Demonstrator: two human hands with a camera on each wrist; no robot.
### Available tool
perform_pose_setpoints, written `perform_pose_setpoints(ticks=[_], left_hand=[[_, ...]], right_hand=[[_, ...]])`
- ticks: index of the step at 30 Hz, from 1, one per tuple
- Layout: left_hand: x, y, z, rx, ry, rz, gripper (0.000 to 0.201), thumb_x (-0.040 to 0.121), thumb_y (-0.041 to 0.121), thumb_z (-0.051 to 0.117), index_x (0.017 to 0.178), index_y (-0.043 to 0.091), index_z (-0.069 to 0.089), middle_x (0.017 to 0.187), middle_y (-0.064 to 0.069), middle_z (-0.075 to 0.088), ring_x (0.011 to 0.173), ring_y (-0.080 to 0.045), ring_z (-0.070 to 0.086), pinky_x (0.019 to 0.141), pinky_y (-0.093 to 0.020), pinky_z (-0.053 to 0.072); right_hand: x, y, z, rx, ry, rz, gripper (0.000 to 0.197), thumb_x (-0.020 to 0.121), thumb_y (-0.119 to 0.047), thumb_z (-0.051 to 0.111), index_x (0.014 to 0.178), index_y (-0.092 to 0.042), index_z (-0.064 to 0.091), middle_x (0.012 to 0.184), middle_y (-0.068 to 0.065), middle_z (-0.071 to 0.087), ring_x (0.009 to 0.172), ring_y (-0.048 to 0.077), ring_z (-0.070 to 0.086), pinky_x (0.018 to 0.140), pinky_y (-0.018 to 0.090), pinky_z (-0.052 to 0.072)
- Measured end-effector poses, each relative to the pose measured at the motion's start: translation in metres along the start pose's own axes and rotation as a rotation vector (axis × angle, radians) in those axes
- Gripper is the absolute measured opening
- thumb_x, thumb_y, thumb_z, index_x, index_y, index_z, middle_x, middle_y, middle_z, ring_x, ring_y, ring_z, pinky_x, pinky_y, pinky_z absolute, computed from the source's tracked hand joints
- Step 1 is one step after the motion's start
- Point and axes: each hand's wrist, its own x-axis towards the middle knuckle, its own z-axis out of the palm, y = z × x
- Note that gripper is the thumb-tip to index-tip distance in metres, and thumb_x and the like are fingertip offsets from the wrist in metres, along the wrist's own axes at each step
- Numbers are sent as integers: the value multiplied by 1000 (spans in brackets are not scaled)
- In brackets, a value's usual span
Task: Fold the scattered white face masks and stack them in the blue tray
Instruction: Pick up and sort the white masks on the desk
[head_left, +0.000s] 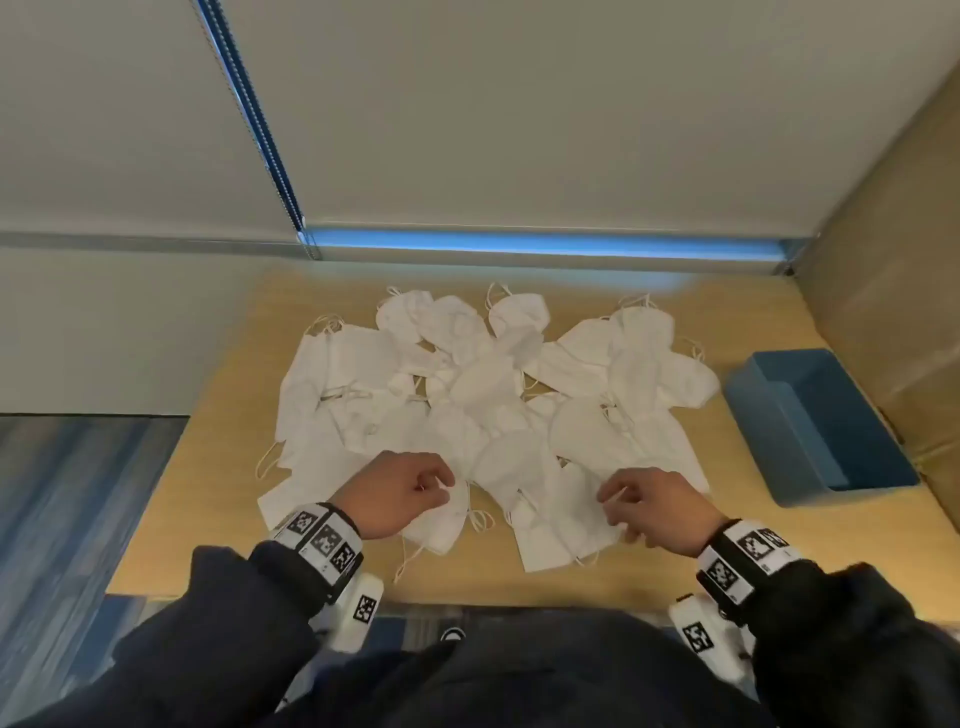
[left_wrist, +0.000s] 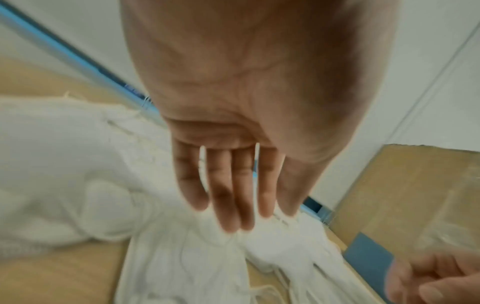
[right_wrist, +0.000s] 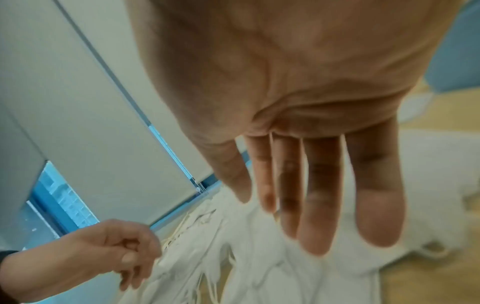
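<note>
Several white face masks (head_left: 483, 395) lie scattered and overlapping in a pile on the wooden table (head_left: 675, 577). The blue tray (head_left: 831, 415) stands empty at the right, apart from the pile. My left hand (head_left: 410, 491) hovers over the pile's near left edge, fingers loosely bent, holding nothing. My right hand (head_left: 649, 501) hovers over the near right masks, also holding nothing. In the left wrist view the left hand (left_wrist: 233, 195) points its fingers down at the masks (left_wrist: 64, 174). In the right wrist view the right hand (right_wrist: 311, 195) has its fingers extended above the masks (right_wrist: 259, 267).
A white wall with a blue strip (head_left: 545, 241) runs along the table's far edge. A brown cardboard panel (head_left: 893, 260) stands right behind the tray. Bare wood shows in front of the pile and between pile and tray. Blue carpet (head_left: 78, 493) lies left of the table.
</note>
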Motion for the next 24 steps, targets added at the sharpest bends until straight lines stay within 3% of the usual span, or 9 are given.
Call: perform_pose_setpoints(ticks=[2, 4, 6, 9, 12, 16, 21, 24], left_hand=[[12, 3, 8, -117, 106, -17, 13, 89, 29, 71, 99, 38, 72, 90, 9, 71, 87, -7, 68, 87, -33, 56], [24, 9, 23, -155, 180, -4, 16, 89, 26, 72, 101, 36, 71, 90, 10, 70, 85, -7, 67, 85, -34, 56], [35, 18, 40, -87, 201, 61, 24, 88, 29, 73, 111, 33, 68, 102, 11, 67, 91, -8, 64, 89, -35, 54], [50, 29, 63, 94, 112, 166, 47, 87, 46, 70, 132, 37, 57, 128, 11, 55, 116, -11, 52, 101, -37, 46], [61, 28, 79, 388, -6, 221, 61, 85, 58, 66, 141, 42, 50, 146, 8, 41, 130, -16, 38, 107, -39, 35], [73, 21, 62, 397, 56, 162, 26, 96, 33, 58, 119, 30, 68, 125, 2, 58, 116, -24, 57, 95, -37, 46], [78, 4, 8, 297, 297, 25, 22, 95, 20, 56, 105, 30, 73, 114, 1, 68, 105, -24, 64, 90, -39, 52], [78, 1, -15, 273, 394, -52, 34, 90, 18, 61, 122, 26, 67, 128, -7, 59, 115, -31, 57, 97, -42, 49]], right_hand=[[17, 0, 13, 7, 68, 110, 17, 88, -12, 65, 101, -23, 68, 88, 4, 72, 66, 17, 72, 52, 23, 51], [29, -2, 26, -58, 119, 159, 23, 88, -9, 57, 97, -29, 65, 93, 5, 70, 74, 21, 71, 64, 32, 58], [36, 1, 35, -137, 172, 181, 27, 89, -9, 50, 100, -29, 64, 99, 4, 69, 83, 22, 67, 75, 34, 58], [38, 2, 39, -191, 207, 196, 31, 89, -13, 55, 116, -26, 60, 100, 0, 66, 88, 20, 64, 75, 34, 54], [36, 6, 39, -189, 215, 209, 54, 81, -31, 73, 128, -32, 48, 109, -3, 57, 95, 19, 60, 77, 32, 49], [29, 19, 36, -192, 271, 233, 72, 74, -52, 79, 135, -35, 44, 126, 2, 48, 116, 28, 55, 98, 42, 49], [27, 27, 33, -249, 265, 287, 95, 67, -60, 82, 146, -36, 37, 144, 6, 38, 131, 34, 42, 106, 47, 44], [28, 22, 33, -338, 222, 313, 107, 64, -68, 80, 152, -41, 25, 150, 7, 31, 134, 36, 34, 108, 48, 42]])
